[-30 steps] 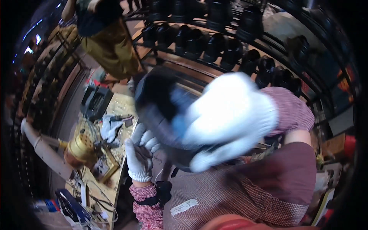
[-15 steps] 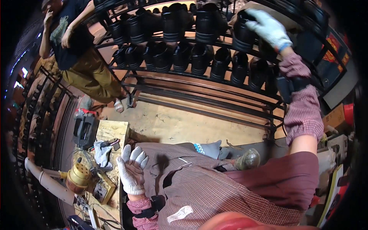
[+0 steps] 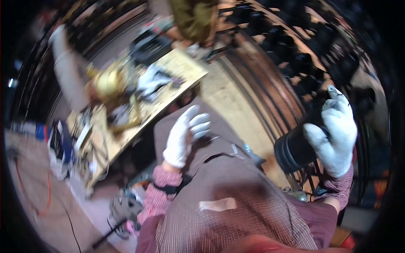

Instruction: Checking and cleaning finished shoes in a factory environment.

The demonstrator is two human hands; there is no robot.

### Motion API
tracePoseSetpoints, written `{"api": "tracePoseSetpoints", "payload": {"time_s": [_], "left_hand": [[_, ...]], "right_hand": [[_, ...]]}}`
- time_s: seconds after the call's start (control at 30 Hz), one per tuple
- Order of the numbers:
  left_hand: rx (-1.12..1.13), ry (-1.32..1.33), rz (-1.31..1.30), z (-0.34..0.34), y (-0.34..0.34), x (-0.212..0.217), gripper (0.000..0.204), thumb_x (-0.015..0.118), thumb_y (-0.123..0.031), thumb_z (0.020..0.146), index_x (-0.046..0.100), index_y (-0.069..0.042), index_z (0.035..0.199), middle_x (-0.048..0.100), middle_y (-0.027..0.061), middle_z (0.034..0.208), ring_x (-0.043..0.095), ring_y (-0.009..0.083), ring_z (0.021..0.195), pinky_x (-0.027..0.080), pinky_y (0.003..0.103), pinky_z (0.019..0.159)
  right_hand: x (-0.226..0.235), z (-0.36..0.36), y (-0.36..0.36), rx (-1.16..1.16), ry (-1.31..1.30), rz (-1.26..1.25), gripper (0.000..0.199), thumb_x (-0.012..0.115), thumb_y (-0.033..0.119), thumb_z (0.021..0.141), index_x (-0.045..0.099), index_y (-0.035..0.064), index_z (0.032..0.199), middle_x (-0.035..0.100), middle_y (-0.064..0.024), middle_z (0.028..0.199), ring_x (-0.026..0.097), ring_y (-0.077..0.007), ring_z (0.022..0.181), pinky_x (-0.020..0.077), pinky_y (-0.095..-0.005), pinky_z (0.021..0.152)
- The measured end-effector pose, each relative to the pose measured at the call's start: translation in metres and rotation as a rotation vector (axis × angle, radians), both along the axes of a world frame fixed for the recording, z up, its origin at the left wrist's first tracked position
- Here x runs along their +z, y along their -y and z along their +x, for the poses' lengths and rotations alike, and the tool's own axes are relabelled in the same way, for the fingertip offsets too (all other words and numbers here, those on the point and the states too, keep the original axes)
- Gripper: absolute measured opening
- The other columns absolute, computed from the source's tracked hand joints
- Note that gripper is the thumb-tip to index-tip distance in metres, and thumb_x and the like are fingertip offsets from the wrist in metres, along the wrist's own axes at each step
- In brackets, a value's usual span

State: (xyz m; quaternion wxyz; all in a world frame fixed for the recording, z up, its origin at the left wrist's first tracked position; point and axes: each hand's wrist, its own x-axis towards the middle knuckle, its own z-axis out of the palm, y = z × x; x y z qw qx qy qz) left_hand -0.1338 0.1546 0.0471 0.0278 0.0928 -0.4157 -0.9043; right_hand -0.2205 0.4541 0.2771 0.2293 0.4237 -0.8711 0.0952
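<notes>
On the right, my right hand [image 3: 337,135] in a white work glove is closed on a black shoe [image 3: 295,148]. The shoe is lifted away from the rack, its rounded heel end pointing left; the glove and blur hide part of the rest. My left hand [image 3: 185,133], gloved too, hovers over the brown checked apron [image 3: 236,181] on my lap. Its fingers are apart and slightly curved, with nothing in them.
A wooden bench [image 3: 185,63] at left carries a yellow round-headed device [image 3: 107,82], a white rag [image 3: 152,80] and a black case [image 3: 149,47]. A pale duct [image 3: 67,67] rises beside it. Shoe racks [image 3: 270,84] stand far right; a person's trousers [image 3: 194,19] show behind.
My right hand has taken a black shoe off the rack and brought it back toward me. The view has swung left and is blurred. My left hand stays over my lap.
</notes>
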Motion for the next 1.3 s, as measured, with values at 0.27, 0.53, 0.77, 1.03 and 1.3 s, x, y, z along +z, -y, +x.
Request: {"api": "tracePoseSetpoints", "payload": {"time_s": [0.27, 0.53, 0.77, 1.03, 1.3], "left_hand": [[0.601, -0.151, 0.227, 0.062, 0.038, -0.034, 0.104, 0.041, -0.086, 0.087, 0.034, -0.011, 0.158, 0.047, 0.0109, 0.155, 0.05, 0.0301, 0.136, 0.039, 0.046, 0.117], [0.974, -0.125, 0.276, 0.106, 0.126, -0.05, 0.094, 0.037, -0.083, 0.093, 0.04, -0.014, 0.156, 0.05, 0.0098, 0.151, 0.051, 0.0307, 0.132, 0.038, 0.044, 0.118], [0.988, -0.203, 0.246, 0.094, 0.203, -0.061, 0.093, 0.037, -0.085, 0.091, 0.043, -0.016, 0.153, 0.054, 0.0096, 0.147, 0.055, 0.0278, 0.127, 0.045, 0.041, 0.112], [0.812, -0.298, 0.354, 0.084, 0.227, -0.091, 0.089, 0.036, -0.069, 0.101, 0.031, 0.0, 0.157, 0.044, 0.0226, 0.154, 0.047, 0.0379, 0.14, 0.035, 0.045, 0.122], [0.667, -0.558, 0.56, 0.065, 0.189, -0.027, 0.07, 0.034, -0.049, 0.108, 0.028, 0.0, 0.157, 0.043, 0.0245, 0.154, 0.048, 0.0384, 0.14, 0.036, 0.052, 0.121]], "right_hand": [[-0.085, -0.022, 0.175, 1.063, 0.246, 0.005, 0.046, 0.073, 0.049, 0.088, 0.073, 0.005, 0.1, 0.072, -0.0084, 0.11, 0.066, -0.0378, 0.115, 0.0501, -0.0567, 0.101], [-0.158, 0.014, 0.264, 1.16, 0.284, 0.214, 0.061, 0.075, 0.041, 0.076, 0.068, 0.0063, 0.126, 0.066, -0.014, 0.129, 0.059, -0.0401, 0.125, 0.0441, -0.0556, 0.109], [-0.165, -0.03, 0.241, 0.842, 0.318, 0.003, 0.048, 0.068, 0.041, 0.093, 0.07, 0.0078, 0.128, 0.066, -0.0151, 0.132, 0.058, -0.0407, 0.128, 0.0438, -0.0507, 0.109], [-0.21, -0.063, 0.194, 0.505, 0.456, -0.04, 0.038, 0.069, 0.03, 0.096, 0.071, 0.0077, 0.126, 0.068, -0.0151, 0.13, 0.057, -0.0419, 0.129, 0.0429, -0.0493, 0.11], [-0.203, -0.061, 0.218, 0.53, 0.469, 0.0, 0.039, 0.072, 0.027, 0.092, 0.071, 0.0074, 0.125, 0.068, -0.015, 0.129, 0.057, -0.0399, 0.13, 0.0428, -0.0491, 0.11]]}}
